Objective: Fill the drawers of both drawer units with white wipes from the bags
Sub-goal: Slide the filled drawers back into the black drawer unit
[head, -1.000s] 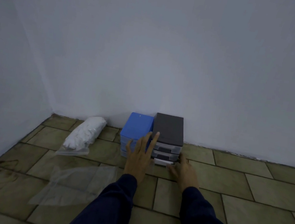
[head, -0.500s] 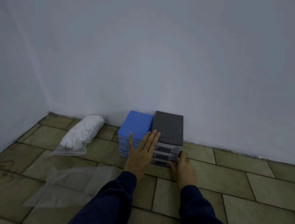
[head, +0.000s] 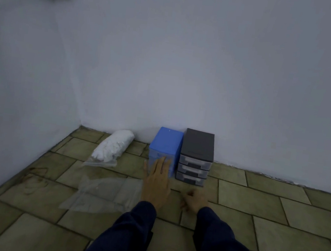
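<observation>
Two small drawer units stand side by side against the wall on the tiled floor: a blue unit (head: 166, 144) on the left and a black unit (head: 198, 146) with three shut clear drawers on the right. My left hand (head: 157, 182) stretches forward with straight fingers in front of the blue unit's drawers. My right hand (head: 193, 200) is pulled back from the black unit, fingers loosely curled over the floor, holding nothing. A clear bag full of white wipes (head: 113, 148) lies left of the blue unit.
An empty flat clear bag (head: 104, 193) lies on the tiles left of my left arm. The room's corner and the left wall (head: 25, 105) stand close by. Tiled floor (head: 275, 215) stretches to the right.
My right hand has drawn back from the black unit's bottom drawer, which now looks shut. My left hand has shifted from the seam between the units to the blue unit's front.
</observation>
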